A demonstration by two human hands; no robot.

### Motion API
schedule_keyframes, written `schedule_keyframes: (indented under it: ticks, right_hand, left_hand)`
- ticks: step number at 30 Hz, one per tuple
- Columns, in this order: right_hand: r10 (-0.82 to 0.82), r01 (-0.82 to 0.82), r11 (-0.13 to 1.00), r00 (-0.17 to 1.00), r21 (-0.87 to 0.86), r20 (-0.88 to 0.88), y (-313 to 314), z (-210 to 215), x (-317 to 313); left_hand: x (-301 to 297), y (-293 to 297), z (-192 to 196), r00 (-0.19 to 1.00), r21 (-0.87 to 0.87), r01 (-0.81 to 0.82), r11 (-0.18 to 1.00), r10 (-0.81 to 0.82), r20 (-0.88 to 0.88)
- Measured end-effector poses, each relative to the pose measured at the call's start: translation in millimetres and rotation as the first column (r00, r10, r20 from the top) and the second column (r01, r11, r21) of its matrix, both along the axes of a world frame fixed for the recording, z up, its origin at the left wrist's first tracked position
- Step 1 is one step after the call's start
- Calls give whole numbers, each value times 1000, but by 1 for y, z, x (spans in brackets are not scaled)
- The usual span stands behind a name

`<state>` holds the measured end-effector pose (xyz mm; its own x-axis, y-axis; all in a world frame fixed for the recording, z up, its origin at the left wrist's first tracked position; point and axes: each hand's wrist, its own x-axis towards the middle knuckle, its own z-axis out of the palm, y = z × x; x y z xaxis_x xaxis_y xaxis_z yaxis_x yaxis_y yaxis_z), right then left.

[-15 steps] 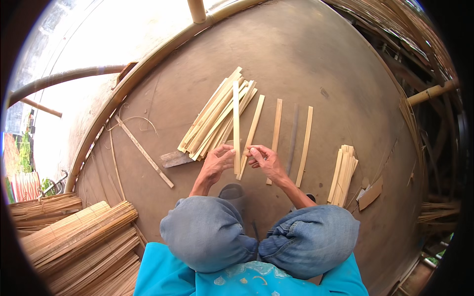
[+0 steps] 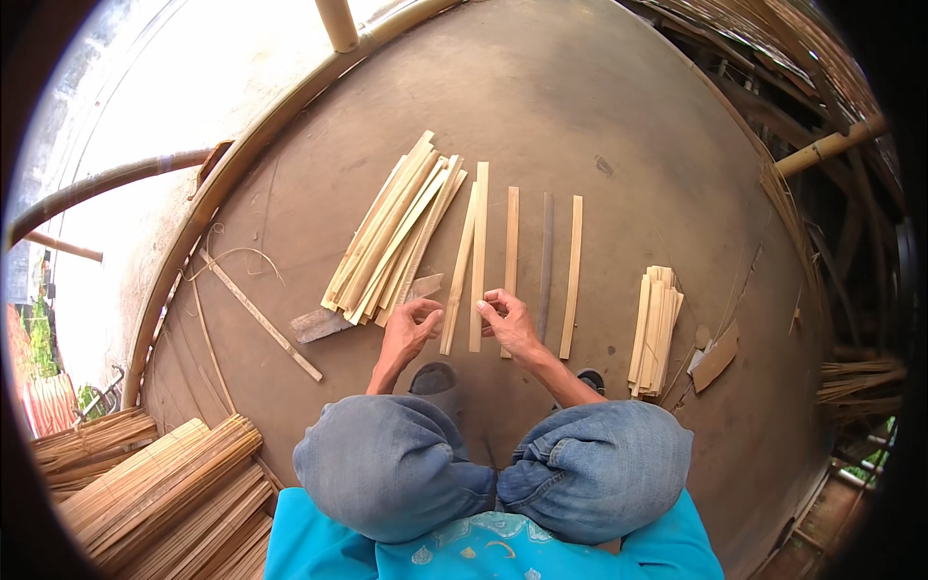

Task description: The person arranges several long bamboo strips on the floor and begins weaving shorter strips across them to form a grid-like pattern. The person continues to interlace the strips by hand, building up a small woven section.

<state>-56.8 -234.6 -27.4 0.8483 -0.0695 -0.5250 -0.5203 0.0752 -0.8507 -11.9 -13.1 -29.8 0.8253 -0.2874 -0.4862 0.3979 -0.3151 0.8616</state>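
Observation:
My right hand [image 2: 514, 330] pinches a long pale bamboo strip [image 2: 478, 242] near its lower part, between thumb and fingers. The strip stands nearly straight up and down in the view, just right of another slanted bamboo strip [image 2: 460, 275]. To the left, my left hand [image 2: 410, 333] has curled fingers apart from the thumb and holds nothing. It is beside the lower end of a large pile of bamboo strips [image 2: 391, 232]. Right of the held strip lie a tan strip [image 2: 511, 232], a grey strip [image 2: 546, 261] and a pale strip [image 2: 571, 280], spaced apart.
A smaller bundle of strips [image 2: 654, 329] lies at the right, beside a brown scrap [image 2: 716, 360]. A flat wooden piece [image 2: 319, 325] is under the large pile. One long stick [image 2: 261, 314] lies farther left. Stacked bamboo slats [image 2: 164, 483] fill the lower left corner.
The bamboo strip has moved right, away from my left hand, and is now in my right hand's pinch. My left hand has let go of it. The whole view has shifted slightly.

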Motion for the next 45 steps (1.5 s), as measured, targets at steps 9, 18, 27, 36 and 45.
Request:
schedule_keyframes:
  ticks: [9,18,27,36,45]
  right_hand:
    - [-24,25,999,999,40,-25,-6,-10,-8]
    - [-24,25,999,999,39,-40,-4,-11,-13]
    - [7,-6,1000,999,18,-48,-7,-9,-17]
    - [33,-30,999,994,31,-101,-3,-7,-20]
    - [183,-169,978,977,126,-108,1,-4,-14]
  left_hand:
    - [-9,-15,1,993,161,71,985,-84,78]
    - [-1,-11,-1,989,111,-5,994,-11,147]
    - [0,-16,-9,999,-36,-37,999,37,17]
    - [16,-4,9,763,457,-302,837,-75,642]
    - [37,7,-1,752,749,-237,619,-371,545]
